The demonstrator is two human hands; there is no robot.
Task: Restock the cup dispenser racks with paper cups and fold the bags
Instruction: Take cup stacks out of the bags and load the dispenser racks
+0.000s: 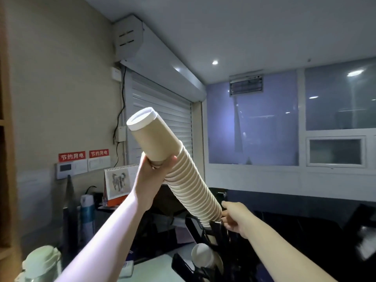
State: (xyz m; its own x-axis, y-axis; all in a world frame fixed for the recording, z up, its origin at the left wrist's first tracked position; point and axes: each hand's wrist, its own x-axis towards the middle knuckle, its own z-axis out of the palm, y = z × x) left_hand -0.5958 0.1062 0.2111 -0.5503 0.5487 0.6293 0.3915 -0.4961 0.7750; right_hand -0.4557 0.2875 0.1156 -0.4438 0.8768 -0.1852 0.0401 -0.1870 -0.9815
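Across the middle of the frame we hold a long stack (183,171) of nested tan paper cups, slanting from upper left down into the black rack (211,233) at lower centre. Our left hand (151,169) grasps it near the top; our right hand (234,218) pinches its lower end at the rack mouth. Ribbed rims could snag there, and the stack could buckle or separate.
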